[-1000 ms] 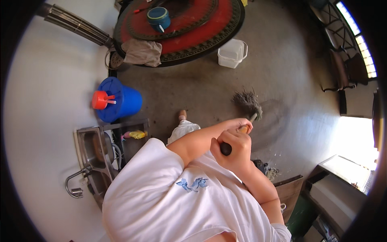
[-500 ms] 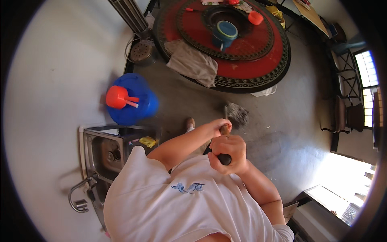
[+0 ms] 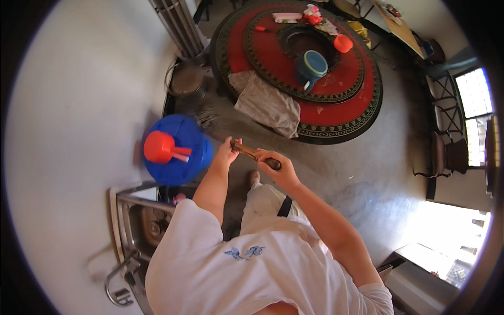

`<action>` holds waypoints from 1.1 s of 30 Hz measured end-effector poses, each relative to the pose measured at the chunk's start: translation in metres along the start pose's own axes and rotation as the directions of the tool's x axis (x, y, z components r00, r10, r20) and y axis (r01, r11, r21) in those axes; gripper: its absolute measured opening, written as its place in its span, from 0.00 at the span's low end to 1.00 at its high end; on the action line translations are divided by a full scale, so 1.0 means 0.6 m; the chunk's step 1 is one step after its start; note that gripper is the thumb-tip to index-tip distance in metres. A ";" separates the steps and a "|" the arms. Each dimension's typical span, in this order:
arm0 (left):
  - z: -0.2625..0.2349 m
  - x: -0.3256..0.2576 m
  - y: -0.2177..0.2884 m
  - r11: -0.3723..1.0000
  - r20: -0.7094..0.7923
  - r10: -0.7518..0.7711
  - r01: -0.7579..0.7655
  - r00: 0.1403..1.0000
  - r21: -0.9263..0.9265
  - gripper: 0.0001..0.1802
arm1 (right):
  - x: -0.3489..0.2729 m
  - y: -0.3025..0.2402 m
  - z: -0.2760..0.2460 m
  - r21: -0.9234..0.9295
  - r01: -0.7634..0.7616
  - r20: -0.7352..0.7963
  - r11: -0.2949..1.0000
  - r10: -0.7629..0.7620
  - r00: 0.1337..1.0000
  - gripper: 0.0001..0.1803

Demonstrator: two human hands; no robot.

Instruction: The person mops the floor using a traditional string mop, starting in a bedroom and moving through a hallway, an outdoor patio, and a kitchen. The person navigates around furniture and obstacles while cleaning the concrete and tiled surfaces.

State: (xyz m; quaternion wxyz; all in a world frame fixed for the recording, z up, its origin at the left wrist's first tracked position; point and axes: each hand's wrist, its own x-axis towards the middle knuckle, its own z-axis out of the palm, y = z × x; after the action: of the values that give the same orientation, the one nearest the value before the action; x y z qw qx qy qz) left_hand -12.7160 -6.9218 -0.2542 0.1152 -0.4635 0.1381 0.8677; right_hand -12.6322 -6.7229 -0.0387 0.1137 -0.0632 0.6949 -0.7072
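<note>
Fingers (image 3: 229, 148) of both hands wrap wooden broom handle (image 3: 251, 153)

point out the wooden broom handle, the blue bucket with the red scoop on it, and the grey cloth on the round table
brown wooden broom handle (image 3: 251, 153), head view, on the shaft between the two hands
round blue plastic bucket (image 3: 188, 160), head view, on its lid right of the scoop
crumpled grey cloth (image 3: 268, 105), head view, on its middle fold

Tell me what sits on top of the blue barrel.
On the blue barrel by the wall lies a red scoop, its pale red handle pointing right. The closed lid hides whatever is inside the barrel.
</note>
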 end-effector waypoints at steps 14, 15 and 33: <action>0.014 -0.043 -0.296 0.511 -0.177 -0.540 0.487 0.823 0.709 0.29 | -0.220 0.004 -0.207 0.137 -0.163 -0.479 0.977 0.209 0.853 0.07; 0.016 -0.057 -0.327 0.456 -0.177 -0.571 0.490 0.801 0.743 0.30 | -0.248 -0.013 -0.222 0.118 -0.170 -0.484 0.978 0.206 0.851 0.07; 0.029 -0.293 -1.168 0.019 -0.262 -0.870 0.560 0.417 0.828 0.19 | -0.796 -0.136 -0.606 -0.241 -0.248 -0.887 0.938 -0.109 0.449 0.04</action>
State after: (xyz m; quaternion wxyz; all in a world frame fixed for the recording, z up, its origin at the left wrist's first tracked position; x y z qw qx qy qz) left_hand -12.4040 -6.2729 -0.1909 0.7691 -0.1971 0.2509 0.5538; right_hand -12.2666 -6.2515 0.0656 -0.2502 0.3269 0.7624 -0.4992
